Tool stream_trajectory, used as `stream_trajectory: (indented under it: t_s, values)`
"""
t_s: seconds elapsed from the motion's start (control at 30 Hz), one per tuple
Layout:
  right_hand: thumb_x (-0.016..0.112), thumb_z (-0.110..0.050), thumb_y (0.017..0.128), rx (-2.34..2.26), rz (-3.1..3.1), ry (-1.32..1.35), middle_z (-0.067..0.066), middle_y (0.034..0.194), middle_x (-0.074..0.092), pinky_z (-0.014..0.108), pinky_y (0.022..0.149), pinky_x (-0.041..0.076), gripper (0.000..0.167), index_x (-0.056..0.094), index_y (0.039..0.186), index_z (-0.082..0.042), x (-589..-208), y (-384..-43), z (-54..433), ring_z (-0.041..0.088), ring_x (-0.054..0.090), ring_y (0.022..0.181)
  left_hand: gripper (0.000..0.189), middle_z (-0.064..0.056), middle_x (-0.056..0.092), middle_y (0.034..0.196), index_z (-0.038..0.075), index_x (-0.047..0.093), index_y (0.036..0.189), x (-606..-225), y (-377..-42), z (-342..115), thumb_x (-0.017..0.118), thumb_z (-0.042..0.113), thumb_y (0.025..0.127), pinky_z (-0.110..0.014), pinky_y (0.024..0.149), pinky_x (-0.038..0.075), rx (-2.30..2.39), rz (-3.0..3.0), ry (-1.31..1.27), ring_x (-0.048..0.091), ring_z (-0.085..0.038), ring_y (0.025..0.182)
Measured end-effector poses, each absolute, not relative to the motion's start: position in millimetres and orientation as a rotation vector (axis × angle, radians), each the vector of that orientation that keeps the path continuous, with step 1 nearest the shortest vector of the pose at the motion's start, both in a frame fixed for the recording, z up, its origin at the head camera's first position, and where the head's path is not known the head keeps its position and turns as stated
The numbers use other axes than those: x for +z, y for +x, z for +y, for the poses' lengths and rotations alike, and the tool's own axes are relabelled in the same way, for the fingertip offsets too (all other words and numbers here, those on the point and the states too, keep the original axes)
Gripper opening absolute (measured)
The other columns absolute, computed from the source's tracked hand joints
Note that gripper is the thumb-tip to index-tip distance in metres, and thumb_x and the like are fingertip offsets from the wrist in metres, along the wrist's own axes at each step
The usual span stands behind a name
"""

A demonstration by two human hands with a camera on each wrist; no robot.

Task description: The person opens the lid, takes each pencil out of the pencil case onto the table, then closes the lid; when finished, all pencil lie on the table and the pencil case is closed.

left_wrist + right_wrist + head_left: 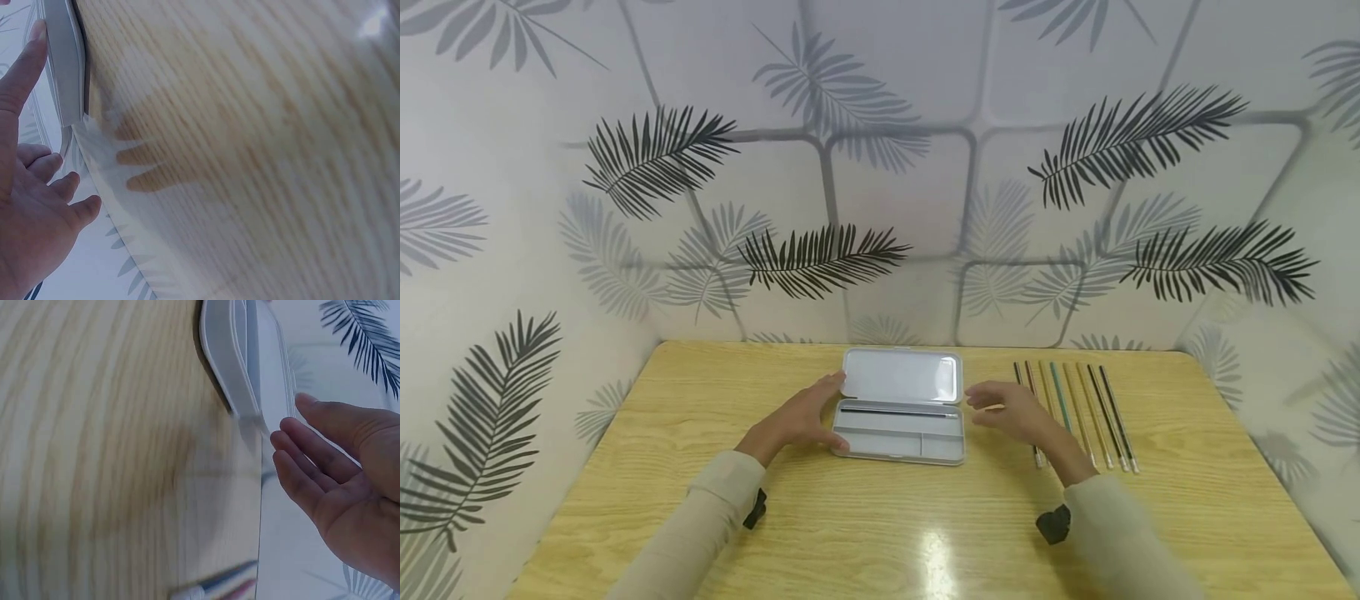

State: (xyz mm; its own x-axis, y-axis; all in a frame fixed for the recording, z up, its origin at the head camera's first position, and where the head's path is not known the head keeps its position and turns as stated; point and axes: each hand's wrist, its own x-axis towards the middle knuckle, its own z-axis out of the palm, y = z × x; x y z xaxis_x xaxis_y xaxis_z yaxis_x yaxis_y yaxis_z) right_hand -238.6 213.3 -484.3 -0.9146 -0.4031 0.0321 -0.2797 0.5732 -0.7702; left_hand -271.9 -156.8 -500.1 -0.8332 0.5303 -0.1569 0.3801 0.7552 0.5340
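A pale grey pencil case [898,457] lies on the table with its lid [895,375] tipped back. In its long rear compartment lies one dark pencil [895,412] with a white eraser end. My left hand [801,417] is at the case's left side, fingers spread toward the hinge and lid. In the left wrist view its straight thumb [25,72] rests against the case wall [65,69]. Just right of the case hovers my right hand [1011,410], fingers loosely bent and nothing in them. The right wrist view shows its fingertips close to the open lid [275,369].
To the right, several pencils [1078,412] lie side by side, black, red, yellowish and teal, eraser ends toward me; my right forearm passes over some. The wooden table [865,525] meets a leaf-patterned wall [895,200] behind the case. Each wrist wears a dark camera.
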Motion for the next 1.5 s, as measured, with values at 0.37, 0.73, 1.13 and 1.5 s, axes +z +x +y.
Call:
stream_trajectory:
  t_s: [0.37, 0.73, 1.13, 1.5]
  values:
    - [0.067, -0.005, 0.085, -1.045, 2.651, -0.658, 0.02, 0.12, 0.065, 0.049, 0.1, 0.047, 0.033, 0.063, 0.117, 0.003, -485, -238, 166, 0.038, 0.058, 0.116, 0.119, -0.01, 0.015, 0.16, 0.006, 0.015, 0.152, -500, -273, -157, 0.084, 0.045, 0.064, -0.045, 0.121, 0.018, 0.72, 2.665, 0.711, 0.013, -0.03, 0.148]
    - [0.067, -0.003, 0.084, -0.853, 2.821, -0.671, 0.016, 0.11, 0.07, 0.046, 0.096, 0.051, 0.026, 0.069, 0.109, -0.001, -494, -238, 149, 0.034, 0.064, 0.107, 0.12, -0.01, 0.014, 0.16, 0.007, 0.014, 0.153, -502, -274, -157, 0.084, 0.046, 0.064, -0.046, 0.121, 0.018, 0.726, 2.655, 0.705, 0.012, -0.03, 0.148]
    - [0.068, 0.006, 0.078, -0.72, 2.932, -0.503, 0.01, 0.097, 0.072, 0.039, 0.089, 0.055, 0.024, 0.072, 0.1, -0.004, -503, -244, 130, 0.025, 0.067, 0.095, 0.12, -0.011, 0.015, 0.16, 0.007, 0.014, 0.153, -500, -272, -155, 0.085, 0.045, 0.063, -0.046, 0.12, 0.018, 0.739, 2.654, 0.694, 0.012, -0.03, 0.148]
    - [0.067, 0.003, 0.081, -0.731, 2.911, -0.57, 0.007, 0.094, 0.072, 0.036, 0.084, 0.056, 0.024, 0.073, 0.101, -0.009, -502, -249, 130, 0.021, 0.066, 0.089, 0.12, -0.01, 0.014, 0.16, 0.008, 0.013, 0.153, -500, -272, -156, 0.084, 0.045, 0.064, -0.046, 0.12, 0.018, 0.724, 2.655, 0.693, 0.012, -0.03, 0.148]
